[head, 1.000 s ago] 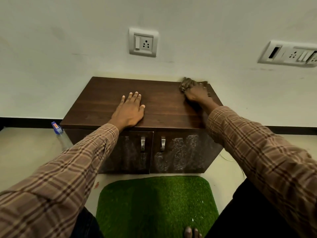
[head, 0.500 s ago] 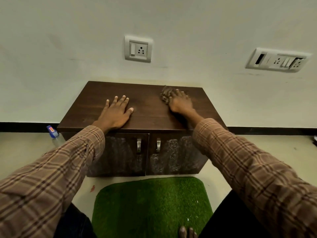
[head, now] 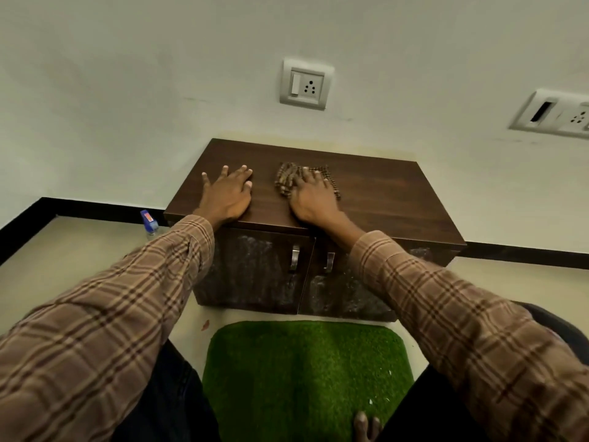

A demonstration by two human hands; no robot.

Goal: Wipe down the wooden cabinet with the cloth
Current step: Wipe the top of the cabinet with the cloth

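1. Wall [head: 127, 90]: pale and plain, it fills the upper half of the frame, with a black skirting [head: 95, 210] along its foot.
2. Floor [head: 79, 250]: light, showing at left and right of the middle band. A green mat [head: 302, 371] lies at lower centre, just in front of the cabinet.
3. Cabinet [head: 382, 193]: dark wood, at centre frame against the wall, two doors with metal handles [head: 294, 258]. The top is bare apart from the hands and cloth.
4. Step in hand, as I judge it: wiping the top, mid-stroke near its middle. The doors look smeared and not yet done.
5. Right hand [head: 314, 199]: flat, fingers spread, pressing the cloth down rather than clutching it.
6. Left hand [head: 228, 194]: just left of it, open, palm down on the top, holding nothing; it seems to brace the body.
7. Cloth [head: 285, 178]: brown and knobbly, under the right fingers at centre frame.
8. Next move likely calls for steady downward pressure and overlapping passes toward the unwiped edges, then the sides and doors.
9. Sockets [head: 306, 84]: one above the cabinet, another at the right edge.
10. Bottle [head: 149, 221]: small, blue-capped, on the floor left of the cabinet.
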